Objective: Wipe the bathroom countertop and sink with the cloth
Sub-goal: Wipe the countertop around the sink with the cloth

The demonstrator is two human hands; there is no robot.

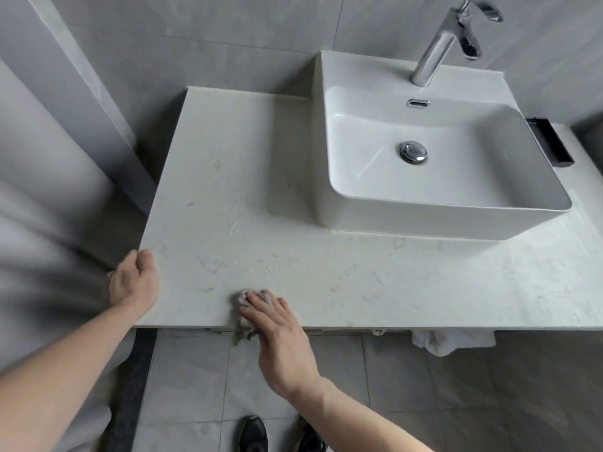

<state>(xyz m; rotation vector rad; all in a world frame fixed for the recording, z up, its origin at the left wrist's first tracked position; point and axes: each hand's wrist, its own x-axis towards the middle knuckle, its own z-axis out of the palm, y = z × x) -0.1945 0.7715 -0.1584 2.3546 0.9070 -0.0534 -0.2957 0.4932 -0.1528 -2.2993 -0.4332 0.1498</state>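
Cloth [245,313], grey and crumpled, lies at the front edge of the bench [326,272], part of it hanging over the lip toward the floor. The right hand [277,337] reaches in from the lower right, forearm angled up and left, palm down, and presses the cloth with straight fingers laid flat on it; its grip is apart, not curled round the fabric. The left hand [132,278] comes from the lower left and rests at the bench's left front corner, fingers loosely bent over the edge, thumb on top; this grip holds nothing I can make out. The white sink [424,220] stands on the bench further back and to the right, well apart from both hands, with the chrome tap [437,47] behind it.
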